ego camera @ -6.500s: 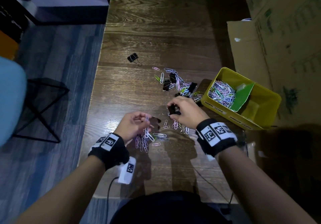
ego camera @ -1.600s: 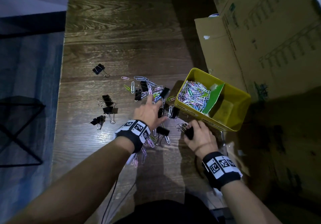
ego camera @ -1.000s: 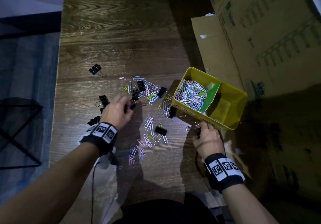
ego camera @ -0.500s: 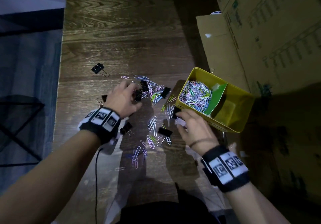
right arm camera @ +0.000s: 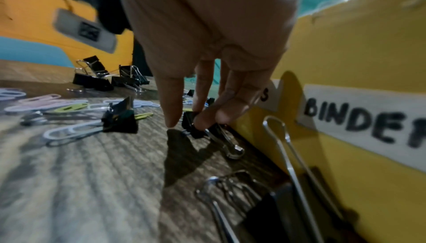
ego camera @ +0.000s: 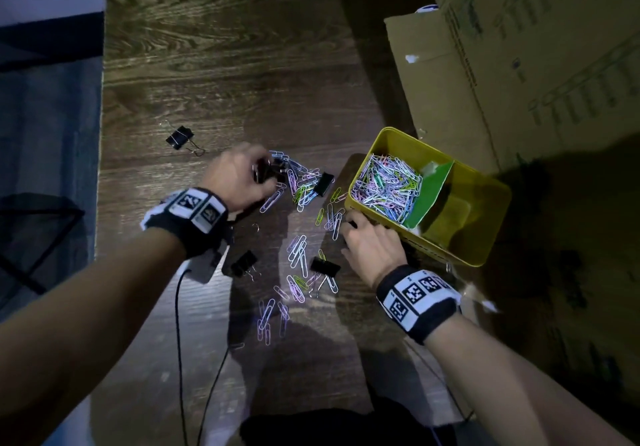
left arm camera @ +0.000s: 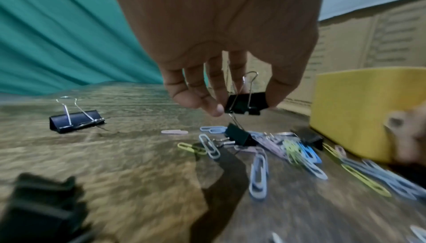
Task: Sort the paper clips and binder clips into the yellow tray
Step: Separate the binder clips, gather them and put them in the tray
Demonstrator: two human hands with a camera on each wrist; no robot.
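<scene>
The yellow tray (ego camera: 446, 257) stands at the right; its left compartment holds a heap of coloured paper clips (ego camera: 388, 186) beside a green divider (ego camera: 433, 189). My left hand (ego camera: 263, 172) hovers over the loose heap and pinches a black binder clip (left arm camera: 246, 101) between thumb and fingers, just above the table; a second black binder clip (left arm camera: 238, 135) lies right under it. My right hand (ego camera: 349, 224) is down at the tray's front wall (right arm camera: 345, 55). Its fingers curl onto a black binder clip (right arm camera: 192, 125) lying there, the thumb just left of it.
Loose paper clips (ego camera: 298, 255) and several black binder clips (ego camera: 323, 267) are scattered between my arms. One binder clip (ego camera: 180, 137) lies apart at far left. More binder clips (right arm camera: 265, 205) lie by the tray wall under my right wrist. Cardboard boxes (ego camera: 519, 65) stand behind the tray.
My left hand moved right from the left-hand binder clips to the heap and lifted one clip. My right hand slid from the tray's near corner to its front-left wall, onto a clip.
</scene>
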